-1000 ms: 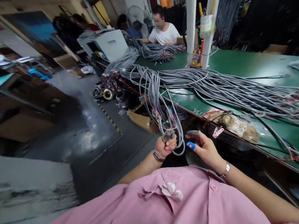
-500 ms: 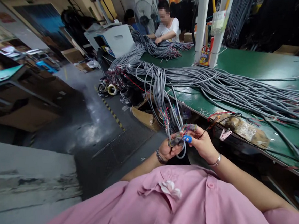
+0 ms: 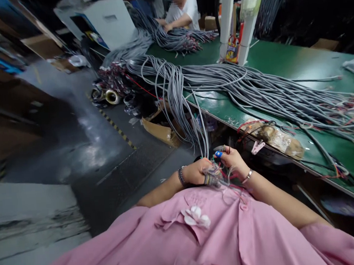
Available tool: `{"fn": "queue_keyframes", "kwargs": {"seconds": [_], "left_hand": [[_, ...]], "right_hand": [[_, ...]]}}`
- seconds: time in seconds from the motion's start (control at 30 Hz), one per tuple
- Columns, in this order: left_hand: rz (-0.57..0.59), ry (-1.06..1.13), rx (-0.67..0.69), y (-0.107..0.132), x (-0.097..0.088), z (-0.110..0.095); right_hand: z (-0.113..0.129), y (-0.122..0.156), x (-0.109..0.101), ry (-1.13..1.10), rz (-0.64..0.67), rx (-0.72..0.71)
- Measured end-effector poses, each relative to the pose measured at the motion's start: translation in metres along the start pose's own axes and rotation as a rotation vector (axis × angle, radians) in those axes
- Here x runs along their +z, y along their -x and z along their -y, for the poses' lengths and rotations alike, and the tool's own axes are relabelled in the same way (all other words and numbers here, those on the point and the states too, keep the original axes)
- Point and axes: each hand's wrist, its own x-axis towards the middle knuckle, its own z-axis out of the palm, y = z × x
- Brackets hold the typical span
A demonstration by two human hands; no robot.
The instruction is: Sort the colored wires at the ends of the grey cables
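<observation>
My left hand (image 3: 196, 172) is closed around the end of a grey cable (image 3: 202, 136) that hangs off the green table (image 3: 284, 66). Thin coloured wires (image 3: 225, 177) fan out from that cable end between my hands. My right hand (image 3: 234, 161), with a blue cot on one fingertip, pinches those wires close beside the left. Both hands sit just above my pink shirt, in front of the table's near edge. A large heap of grey cables (image 3: 253, 91) spreads over the tabletop and spills over its edge.
Another person in a white shirt (image 3: 183, 11) handles cables at the table's far end. Two white posts (image 3: 226, 20) rise from the table. A cardboard box (image 3: 161, 129) and tape rolls (image 3: 110, 96) lie on the floor. A brown bundle (image 3: 274, 137) rests at the table edge.
My hands have dropped lower and closer to my chest, pulling the cable end down. The right hand went from open to pinching the coloured wires. The camera tilted down.
</observation>
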Motion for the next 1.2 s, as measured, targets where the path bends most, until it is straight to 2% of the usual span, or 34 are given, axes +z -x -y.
{"fn": "queue_keyframes", "kwargs": {"seconds": [0.1,0.2,0.33,0.4,0.53,0.6,0.7,0.83,0.97,1.13,1.2], "left_hand": [[-0.065,-0.133,0.010,-0.007,0.000,0.001],[-0.116,-0.194,0.003,-0.009,-0.005,0.010],[-0.101,-0.161,-0.019,-0.012,-0.006,0.021],[-0.069,-0.113,-0.044,-0.015,-0.003,0.023],[-0.005,-0.114,-0.101,-0.024,0.004,0.022],[0.015,-0.163,-0.102,-0.027,0.006,0.021],[0.006,-0.150,-0.088,-0.028,0.007,0.019],[-0.065,-0.075,-0.069,-0.028,0.012,0.022],[-0.049,0.007,-0.130,-0.028,0.017,0.030],[0.075,0.114,-0.188,-0.025,0.012,0.034],[0.004,0.210,-0.187,-0.023,0.009,0.039]], "right_hand": [[-0.005,0.008,-0.027,0.076,0.083,0.073],[-0.002,0.029,-0.058,0.148,0.141,0.134],[0.014,0.055,-0.086,0.217,0.143,0.085],[0.027,0.061,-0.088,0.297,0.201,0.036],[0.049,0.060,-0.078,0.447,0.421,0.015],[0.050,0.057,-0.071,0.476,0.466,0.007],[0.040,0.054,-0.065,0.457,0.462,0.015],[0.017,0.059,-0.061,0.289,0.391,0.125],[-0.001,0.060,-0.060,0.108,0.168,0.181],[-0.004,0.050,-0.079,0.088,-0.213,0.095],[-0.003,0.052,-0.091,0.082,-0.311,0.014]]}}
